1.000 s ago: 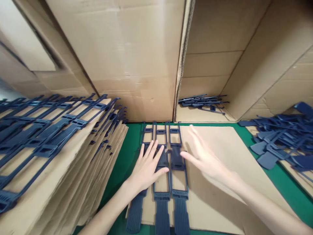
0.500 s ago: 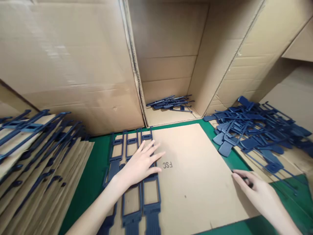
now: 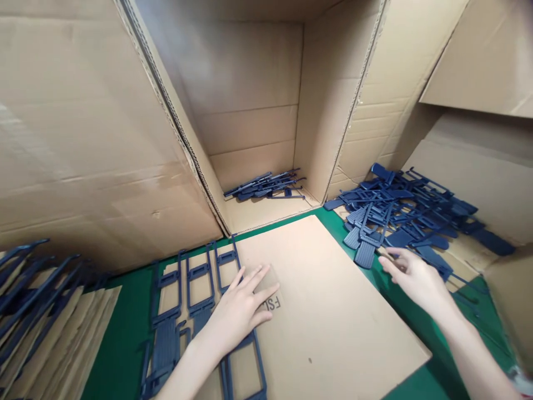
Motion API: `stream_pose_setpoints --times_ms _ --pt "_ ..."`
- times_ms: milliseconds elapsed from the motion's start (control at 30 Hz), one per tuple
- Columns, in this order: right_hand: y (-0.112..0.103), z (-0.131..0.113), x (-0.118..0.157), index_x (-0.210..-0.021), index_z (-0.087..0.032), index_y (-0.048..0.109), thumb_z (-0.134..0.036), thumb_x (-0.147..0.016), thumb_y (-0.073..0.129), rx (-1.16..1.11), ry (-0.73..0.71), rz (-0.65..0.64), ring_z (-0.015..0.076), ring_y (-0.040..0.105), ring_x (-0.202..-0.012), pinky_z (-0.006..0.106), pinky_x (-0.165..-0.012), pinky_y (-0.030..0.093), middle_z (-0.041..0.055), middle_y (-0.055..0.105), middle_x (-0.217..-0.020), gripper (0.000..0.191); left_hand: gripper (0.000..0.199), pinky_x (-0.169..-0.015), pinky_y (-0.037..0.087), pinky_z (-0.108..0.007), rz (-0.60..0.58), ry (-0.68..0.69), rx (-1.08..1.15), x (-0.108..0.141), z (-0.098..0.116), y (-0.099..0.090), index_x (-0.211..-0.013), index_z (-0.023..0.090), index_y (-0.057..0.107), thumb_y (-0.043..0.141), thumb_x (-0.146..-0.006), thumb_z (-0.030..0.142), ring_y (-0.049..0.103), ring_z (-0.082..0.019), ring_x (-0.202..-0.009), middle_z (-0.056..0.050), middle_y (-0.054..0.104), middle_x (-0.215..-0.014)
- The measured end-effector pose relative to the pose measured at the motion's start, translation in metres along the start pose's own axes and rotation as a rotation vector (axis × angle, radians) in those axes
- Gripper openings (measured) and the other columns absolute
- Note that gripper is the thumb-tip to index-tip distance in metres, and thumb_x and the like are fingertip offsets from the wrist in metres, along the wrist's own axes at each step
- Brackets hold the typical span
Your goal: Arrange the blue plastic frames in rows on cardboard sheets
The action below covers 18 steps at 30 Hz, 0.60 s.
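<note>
My left hand (image 3: 245,300) lies flat, fingers spread, partly on a cardboard sheet (image 3: 325,311) printed "FSC" and partly over dark blue plastic frames (image 3: 200,280) laid in rows along the sheet's left side. The hand and forearm hide some of these frames. Beyond the sheet's right edge, my right hand (image 3: 412,278) is closed, with thumb and fingertips together at the near edge of a heap of loose dark blue plastic parts (image 3: 400,205). What sits between those fingertips is too small to make out.
A tall cardboard box (image 3: 258,122) stands open at the back, with several dark blue parts (image 3: 266,186) on its floor. At the left is a stack of cardboard sheets (image 3: 91,328) with blue parts between them. A green surface (image 3: 120,328) lies underneath.
My right hand has moved off the sheet's right edge, away from me toward the heap. My left hand stays on the sheet and frames. The view has shifted right.
</note>
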State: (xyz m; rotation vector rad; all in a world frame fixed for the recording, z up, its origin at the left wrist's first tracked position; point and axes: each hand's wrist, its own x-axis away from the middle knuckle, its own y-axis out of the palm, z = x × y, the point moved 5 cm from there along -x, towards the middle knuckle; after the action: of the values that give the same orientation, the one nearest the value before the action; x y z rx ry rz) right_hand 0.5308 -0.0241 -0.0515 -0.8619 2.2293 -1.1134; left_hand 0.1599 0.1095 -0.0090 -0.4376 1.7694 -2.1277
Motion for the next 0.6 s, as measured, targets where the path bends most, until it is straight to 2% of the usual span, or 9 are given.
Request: stream_pose_setpoints --times_ms 133,233,367,467,600 --pt "-0.012 -0.024 -0.032 -0.122 -0.018 0.053 -0.059 -0.083 0.046 0.168 -0.110 0.125 0.0284 0.060 -0.091 0.039 -0.077 0.047 0.0120 0.064 -0.105 0.057 0.050 -0.111 0.023 -0.053 -0.008 -0.003 0.007 -0.001 -0.001 0.002 -0.133 0.036 0.048 0.062 -0.085 0.040 0.031 -0.028 -0.137 -0.005 0.030 -0.151" --pt "-0.001 -0.044 -0.049 -0.117 -0.014 0.057 -0.062 -0.084 0.043 0.304 -0.190 0.088 0.0351 0.050 -0.109 0.046 -0.086 0.043 0.0189 0.054 -0.119 0.061 0.050 -0.111 0.024 -0.055 0.004 0.003 0.018 -0.001 -0.002 0.002 -0.133 0.036 0.049 0.062 -0.085 0.040 0.031 -0.029 -0.137 -0.006 0.030 -0.151" --pt "0.019 -0.053 -0.057 -0.103 -0.010 0.061 -0.057 -0.079 0.053 0.409 -0.196 0.068 0.0409 0.039 -0.121 0.053 -0.088 0.041 0.0242 0.040 -0.129 0.054 0.051 -0.110 0.025 -0.055 0.016 0.005 0.021 0.000 -0.004 0.003 -0.132 0.036 0.049 0.064 -0.084 0.038 0.033 -0.029 -0.136 -0.006 0.031 -0.150" --pt "0.022 -0.050 -0.059 -0.089 -0.014 0.062 -0.046 -0.072 0.062 0.237 -0.164 0.105 0.0398 0.039 -0.121 0.055 -0.092 0.037 0.0200 0.041 -0.125 0.036 0.052 -0.109 0.026 -0.056 0.008 0.002 0.022 0.000 -0.006 0.005 -0.132 0.036 0.049 0.066 -0.083 0.036 0.033 -0.030 -0.135 -0.007 0.030 -0.150" --pt "0.011 -0.043 -0.067 -0.070 -0.019 0.061 -0.040 -0.061 0.069 -0.104 -0.116 0.123 0.0371 0.043 -0.118 0.054 -0.100 0.031 0.0136 0.045 -0.120 0.024 0.052 -0.108 0.025 -0.058 -0.003 0.000 0.033 -0.002 -0.006 0.006 -0.132 0.035 0.050 0.065 -0.083 0.035 0.031 -0.030 -0.136 -0.009 0.031 -0.149"
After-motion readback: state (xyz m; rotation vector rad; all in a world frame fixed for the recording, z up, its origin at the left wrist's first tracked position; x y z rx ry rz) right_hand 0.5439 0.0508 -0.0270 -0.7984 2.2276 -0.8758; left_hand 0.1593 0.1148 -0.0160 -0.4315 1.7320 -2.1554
